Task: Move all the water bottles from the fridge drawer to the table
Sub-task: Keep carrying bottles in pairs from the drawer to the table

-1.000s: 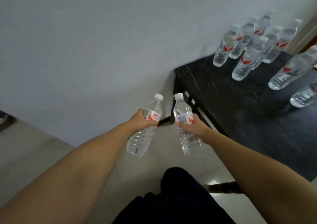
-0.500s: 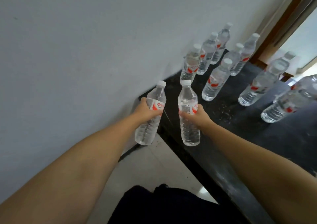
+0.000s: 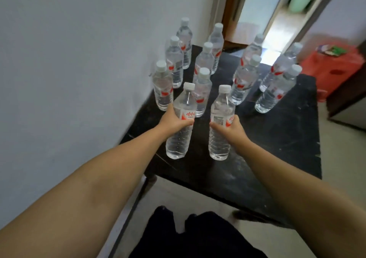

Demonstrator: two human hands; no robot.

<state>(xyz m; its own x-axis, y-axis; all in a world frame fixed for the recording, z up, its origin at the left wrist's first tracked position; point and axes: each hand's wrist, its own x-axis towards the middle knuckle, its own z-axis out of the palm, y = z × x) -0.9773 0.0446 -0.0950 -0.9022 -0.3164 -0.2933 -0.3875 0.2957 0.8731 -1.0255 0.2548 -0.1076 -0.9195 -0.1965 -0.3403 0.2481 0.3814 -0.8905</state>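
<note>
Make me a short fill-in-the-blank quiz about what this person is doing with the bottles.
1. Each hand holds one water ____.
2. The table top is ____ in colour.
3. The bottle caps are ____.
4. Right of the table stands a ____ crate.

The left hand grips the left bottle; the right hand grips the right bottle.

Missing words: bottle; black; white; red

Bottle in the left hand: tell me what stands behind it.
Behind the left hand's bottle a standing bottle on the black table; its lower left is covered. More bottles stand beyond.
</note>
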